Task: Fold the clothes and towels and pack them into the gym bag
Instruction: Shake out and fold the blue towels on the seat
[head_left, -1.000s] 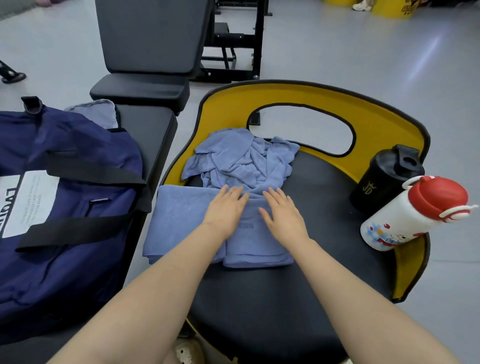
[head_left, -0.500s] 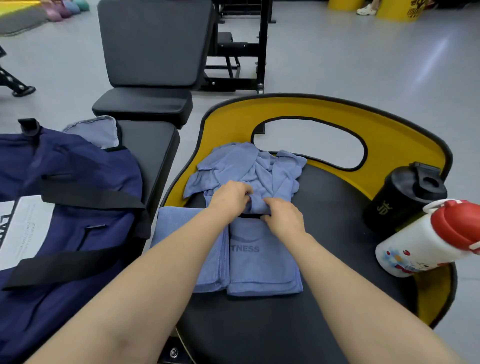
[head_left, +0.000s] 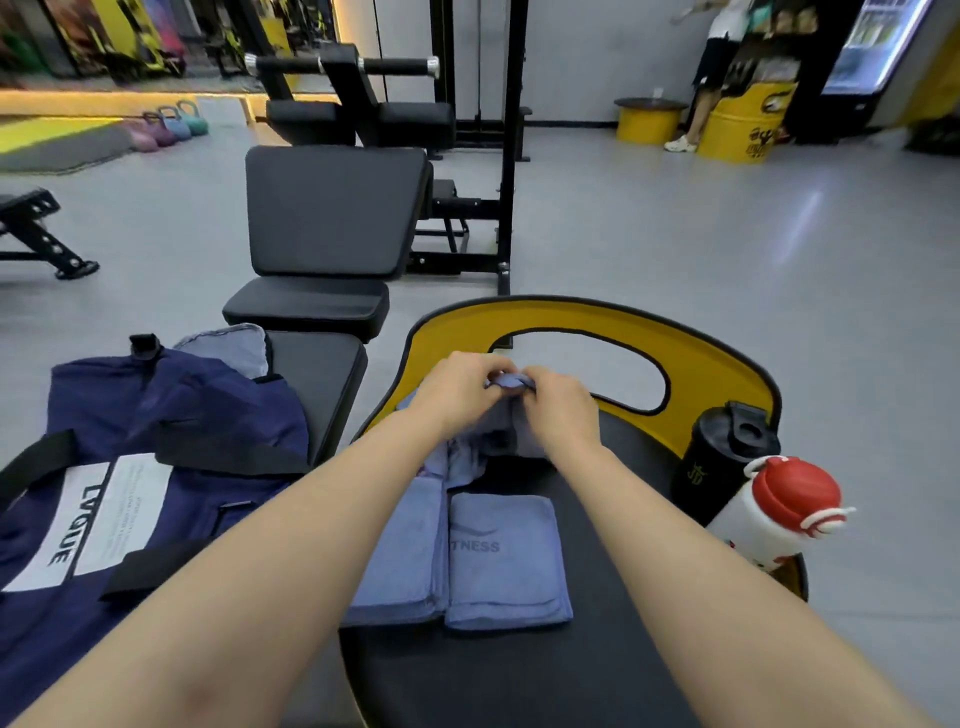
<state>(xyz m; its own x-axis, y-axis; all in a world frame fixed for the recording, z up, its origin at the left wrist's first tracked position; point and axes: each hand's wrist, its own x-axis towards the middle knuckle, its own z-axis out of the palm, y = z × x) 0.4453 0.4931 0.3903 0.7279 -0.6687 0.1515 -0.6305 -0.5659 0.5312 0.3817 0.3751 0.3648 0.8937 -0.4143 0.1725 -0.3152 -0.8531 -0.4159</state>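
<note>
Both hands, left hand and right hand, pinch a bunched blue garment at frame centre. Below it lies a folded towel; the navy gym bag sits lower left.

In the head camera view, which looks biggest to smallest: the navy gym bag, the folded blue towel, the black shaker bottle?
1. Gym bag, clearly largest.
2. Folded towel.
3. Black shaker bottle, smallest, though partly hidden behind the white bottle.
</note>
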